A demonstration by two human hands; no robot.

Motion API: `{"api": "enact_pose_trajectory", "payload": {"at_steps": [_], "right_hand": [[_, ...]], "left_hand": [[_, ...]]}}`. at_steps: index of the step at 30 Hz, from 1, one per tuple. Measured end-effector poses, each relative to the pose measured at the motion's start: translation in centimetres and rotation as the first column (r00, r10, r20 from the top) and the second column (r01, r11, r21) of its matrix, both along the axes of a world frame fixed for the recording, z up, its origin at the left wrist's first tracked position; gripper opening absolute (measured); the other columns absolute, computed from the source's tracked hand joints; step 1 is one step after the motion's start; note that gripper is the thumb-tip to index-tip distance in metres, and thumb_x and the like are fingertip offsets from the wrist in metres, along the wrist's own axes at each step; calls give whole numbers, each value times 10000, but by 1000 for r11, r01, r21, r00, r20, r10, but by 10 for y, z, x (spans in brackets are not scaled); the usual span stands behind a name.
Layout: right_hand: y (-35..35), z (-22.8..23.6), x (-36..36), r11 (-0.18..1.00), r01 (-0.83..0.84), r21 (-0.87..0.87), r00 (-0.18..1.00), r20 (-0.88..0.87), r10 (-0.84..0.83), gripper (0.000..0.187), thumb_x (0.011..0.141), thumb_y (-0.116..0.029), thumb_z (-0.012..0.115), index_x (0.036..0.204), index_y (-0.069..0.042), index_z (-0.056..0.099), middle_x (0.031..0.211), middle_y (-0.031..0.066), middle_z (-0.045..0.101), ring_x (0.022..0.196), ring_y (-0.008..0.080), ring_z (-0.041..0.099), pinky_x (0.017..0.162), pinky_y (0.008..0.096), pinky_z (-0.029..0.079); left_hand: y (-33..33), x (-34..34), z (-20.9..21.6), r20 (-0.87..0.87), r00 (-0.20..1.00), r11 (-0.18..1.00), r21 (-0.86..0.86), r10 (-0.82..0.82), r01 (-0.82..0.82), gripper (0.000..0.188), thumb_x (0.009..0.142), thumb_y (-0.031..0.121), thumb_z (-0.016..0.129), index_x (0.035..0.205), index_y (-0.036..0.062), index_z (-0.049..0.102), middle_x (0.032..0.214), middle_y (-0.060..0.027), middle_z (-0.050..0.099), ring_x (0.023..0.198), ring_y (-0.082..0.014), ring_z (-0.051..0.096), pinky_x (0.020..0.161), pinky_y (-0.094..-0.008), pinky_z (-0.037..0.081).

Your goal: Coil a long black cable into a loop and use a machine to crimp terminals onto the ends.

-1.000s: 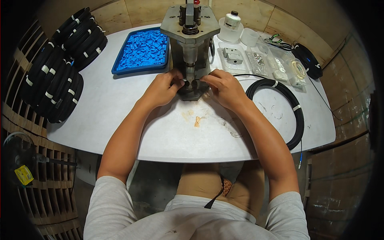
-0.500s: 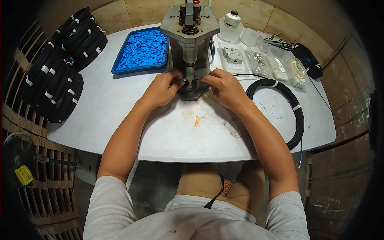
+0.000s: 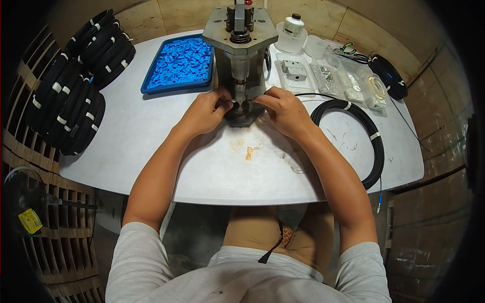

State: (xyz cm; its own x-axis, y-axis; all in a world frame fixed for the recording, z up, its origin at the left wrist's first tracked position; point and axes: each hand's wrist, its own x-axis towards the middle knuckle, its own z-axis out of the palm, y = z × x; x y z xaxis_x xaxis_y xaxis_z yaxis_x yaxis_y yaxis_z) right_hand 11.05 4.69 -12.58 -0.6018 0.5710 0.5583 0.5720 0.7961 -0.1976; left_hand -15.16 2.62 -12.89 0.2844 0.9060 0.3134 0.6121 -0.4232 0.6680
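Note:
A grey metal bench press [image 3: 240, 45] stands at the far middle of the white table, its ram above a small die area. My left hand [image 3: 204, 111] is at the left side of the die, thumb and fingertips pinched together; what they hold is too small to make out. On the right side of the die, my right hand [image 3: 283, 108] is closed in a pinch. A thin black cable [image 3: 316, 94] runs from a black cable coil [image 3: 376, 151] on the right to behind this hand, and its end is hidden at the fingers.
A blue tray [image 3: 146, 91] full of small blue pieces lies left of the press. Stacked black cable coils [image 3: 65, 106] crowd the far left. At right rear stand a white bottle [image 3: 293, 25], metal blocks [image 3: 294, 70] and bags of small parts [image 3: 324, 76]. A cable tip [image 3: 379, 204] hangs over the front edge.

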Motion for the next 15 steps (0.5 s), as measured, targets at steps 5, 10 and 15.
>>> {"api": "enact_pose_trajectory", "payload": {"at_steps": [5, 10, 15], "right_hand": [[1, -2, 3, 1000, 0, -7, 1000, -6, 0, 403, 745, 37, 700, 1107, -127, 762, 971, 108, 688, 883, 339, 695, 790, 428, 577], [1, -1, 3, 1000, -4, -15, 1000, -15, 4, 403, 746, 34, 703, 1110, -129, 760, 969, 108, 685, 887, 337, 694, 790, 428, 577], [1, -2, 3, 1000, -9, -14, 1000, -18, 8, 402, 744, 42, 699, 1105, -127, 759, 961, 107, 681, 883, 337, 692, 788, 428, 576]], "left_hand": [[0, 3, 4, -5, 1000, 1000, -25, -4, 4, 161, 953, 117, 640, 1049, -11, 655, 924, -220, 735, 877, -353, 722, 802, -416, 540], [2, 1, 1, 10, 1000, 1000, -9, -16, 16, 164, 952, 119, 639, 1045, -16, 656, 924, -224, 735, 882, -363, 719, 807, -424, 538], [5, -1, -2, 1, 1000, 1000, -12, -14, 14, 171, 951, 126, 639, 1045, -15, 660, 917, -243, 721, 869, -386, 707, 803, -433, 534]]}}
